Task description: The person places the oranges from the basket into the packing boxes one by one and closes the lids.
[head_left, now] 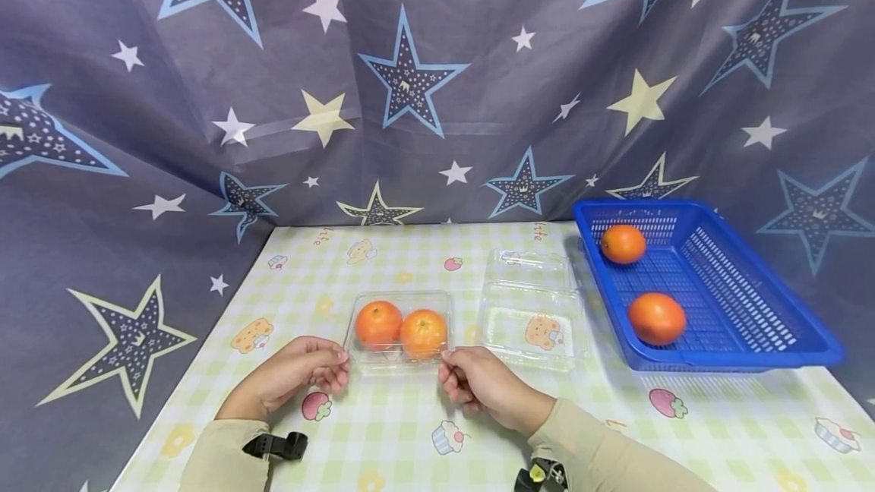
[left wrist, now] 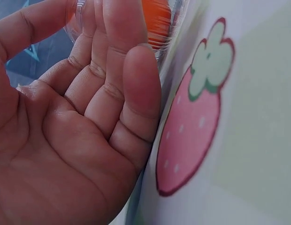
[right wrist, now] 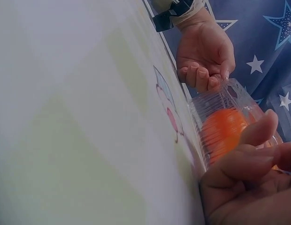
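Two oranges, one on the left [head_left: 378,323] and one on the right [head_left: 424,333], sit side by side in a clear plastic clamshell box [head_left: 403,297] on the table. Its clear lid appears to lie over them. My left hand [head_left: 290,374] pinches the box's near left corner between thumb and finger, also visible in the right wrist view. At the near right corner, my right hand [head_left: 492,389] pinches the rim, its other fingers curled beneath. The left wrist view shows the left palm, with part of an orange [left wrist: 156,21] behind the fingers.
To the right lies a second clear clamshell box [head_left: 533,287], its lid spread back. Beyond it, a blue plastic basket [head_left: 724,359] holds two more oranges, one far [head_left: 623,244] and one near [head_left: 657,319]. A checked cloth [head_left: 383,431] covers the table; a starry curtain [head_left: 465,44] hangs behind.
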The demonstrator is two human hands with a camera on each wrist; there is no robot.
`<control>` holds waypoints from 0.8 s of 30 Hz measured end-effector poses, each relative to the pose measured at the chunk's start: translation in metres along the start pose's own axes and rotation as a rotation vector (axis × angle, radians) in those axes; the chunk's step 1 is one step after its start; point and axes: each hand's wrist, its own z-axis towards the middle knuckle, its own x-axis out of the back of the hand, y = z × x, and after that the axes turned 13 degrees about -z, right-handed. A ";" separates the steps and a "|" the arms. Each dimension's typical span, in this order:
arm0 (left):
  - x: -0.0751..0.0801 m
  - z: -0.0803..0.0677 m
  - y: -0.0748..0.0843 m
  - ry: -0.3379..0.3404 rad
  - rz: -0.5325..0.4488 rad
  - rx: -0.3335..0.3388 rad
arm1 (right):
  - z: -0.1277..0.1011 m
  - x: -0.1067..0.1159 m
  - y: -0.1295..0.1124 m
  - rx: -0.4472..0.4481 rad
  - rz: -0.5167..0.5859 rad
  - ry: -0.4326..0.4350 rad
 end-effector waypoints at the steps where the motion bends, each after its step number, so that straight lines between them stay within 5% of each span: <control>1: 0.000 0.000 0.000 -0.001 0.002 0.001 | 0.000 0.000 0.000 0.000 0.001 -0.001; 24: 0.001 0.001 -0.002 0.012 0.000 -0.003 | 0.001 -0.002 0.002 -0.005 -0.007 0.030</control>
